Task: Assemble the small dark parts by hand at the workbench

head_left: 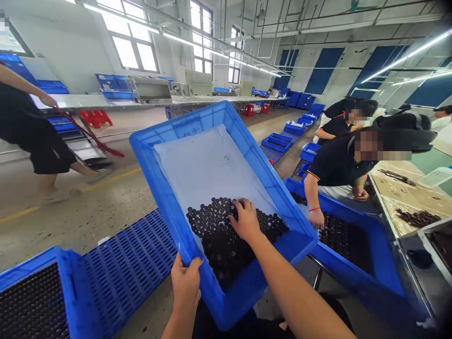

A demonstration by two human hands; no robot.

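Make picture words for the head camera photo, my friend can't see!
A person's left hand holds a tilted blue bin by its edge while the right hand touches small dark round pieces inside. At right, a co-worker leans over another blue bin.

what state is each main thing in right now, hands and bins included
held blue bin: tilted, partly filled
left hand: closed on the bin's rim
right hand: fingers bent, touching the dark pieces
dark pieces: loose, gathered at the near end
white sheet: spread out, partly covered
lower-left bin: holding rows of dark pieces
ceiling lights: on
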